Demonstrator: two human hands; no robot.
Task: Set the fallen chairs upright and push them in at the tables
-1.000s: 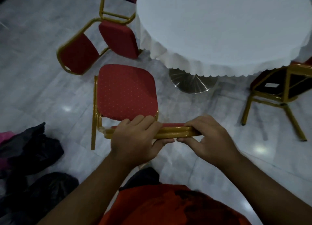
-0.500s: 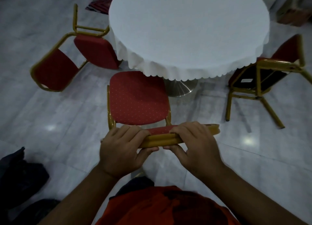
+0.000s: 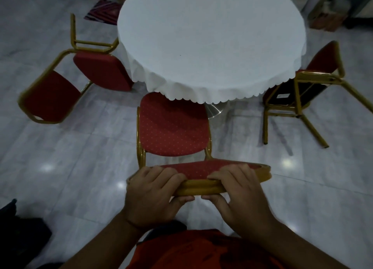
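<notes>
An upright chair point(image 3: 173, 127) with a red dotted seat and gold frame stands right in front of me. Its seat's far edge sits under the hanging cloth of the round white table point(image 3: 212, 38). My left hand point(image 3: 155, 194) and my right hand point(image 3: 240, 192) both grip the top rail of its backrest. A second red chair point(image 3: 66, 82) lies tipped over on the floor left of the table. A third chair point(image 3: 302, 91) lies on its side to the right, its legs pointing toward me.
The table's metal pedestal base point(image 3: 216, 111) shows behind the seat. Dark bags point(image 3: 22, 234) lie on the grey marble floor at lower left. A striped mat point(image 3: 105, 12) and boxes point(image 3: 327, 16) sit beyond the table.
The chair I hold has moved forward to the table, its seat edge now under the cloth. My view has shifted so the table is centred and both fallen chairs show.
</notes>
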